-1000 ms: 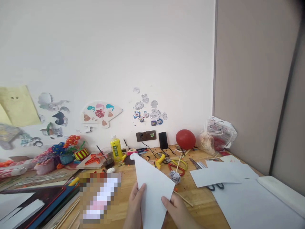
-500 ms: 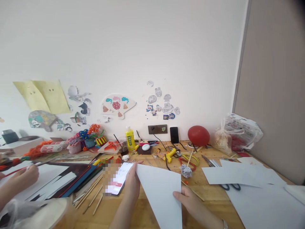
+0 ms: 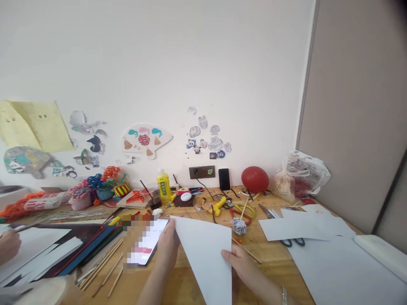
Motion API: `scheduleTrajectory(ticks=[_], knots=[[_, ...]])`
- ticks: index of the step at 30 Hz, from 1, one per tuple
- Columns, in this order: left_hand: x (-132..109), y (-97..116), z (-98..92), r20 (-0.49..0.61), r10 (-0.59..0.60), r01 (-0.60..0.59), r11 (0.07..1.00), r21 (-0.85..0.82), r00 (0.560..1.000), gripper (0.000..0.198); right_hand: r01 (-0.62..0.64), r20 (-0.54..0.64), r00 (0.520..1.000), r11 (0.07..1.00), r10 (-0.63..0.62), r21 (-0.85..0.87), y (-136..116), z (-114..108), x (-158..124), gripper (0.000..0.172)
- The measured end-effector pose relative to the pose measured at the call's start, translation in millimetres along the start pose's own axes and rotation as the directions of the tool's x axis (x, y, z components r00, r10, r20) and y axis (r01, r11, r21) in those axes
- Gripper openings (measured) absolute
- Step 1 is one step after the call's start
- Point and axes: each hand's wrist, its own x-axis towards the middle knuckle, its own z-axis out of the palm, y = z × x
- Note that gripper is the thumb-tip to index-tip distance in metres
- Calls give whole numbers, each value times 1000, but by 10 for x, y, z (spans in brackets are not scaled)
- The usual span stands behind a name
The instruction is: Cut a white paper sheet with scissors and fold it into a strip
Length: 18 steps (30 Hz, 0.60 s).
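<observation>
Both my hands hold a folded white sheet of paper point(image 3: 206, 250) just above the wooden table point(image 3: 187, 292). My left hand point(image 3: 167, 248) grips the sheet's left edge near its upper corner, fingers curled behind it. My right hand point(image 3: 237, 262) pinches the right edge, thumb on top. A phone point(image 3: 149, 246) with a lit screen lies flat just left of my left hand. A small crumpled paper ball on a stick point(image 3: 238, 226) sits just beyond the sheet's right corner.
Another person's hand point(image 3: 8, 245) rests at the far left over white paper and dark card. Wooden sticks point(image 3: 101, 271) lie beside the phone. Scissors point(image 3: 292, 242) lie under white sheets on the right. A glue gun point(image 3: 218, 205), yellow bottle point(image 3: 163, 190) and red balloon point(image 3: 254, 179) line the back wall.
The view has swung left and dropped, bringing the phone and another person's hand into sight. The sheet has turned from upright to lying flatter, with my hands spread wider along its edges.
</observation>
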Motion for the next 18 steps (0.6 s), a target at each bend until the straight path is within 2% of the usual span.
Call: scheduleTrajectory(ticks=[3,6,11,18], knots=[[-31,-95,57,106,-109,98,990,105,988,37,7,-98,995,999,-4,35,-8,-11,15,45],[-45,-151,72,130,-115,87,976,200,985,38,12,-162,987,1000,-8,25,-16,-26,38,48],[-44,-117,49,119,-101,69,966,250,988,36,42,-178,983,999,-39,9,-39,-32,51,51],[-48,-97,56,186,-160,98,948,303,969,37,-27,-181,983,995,44,91,25,-3,49,52]])
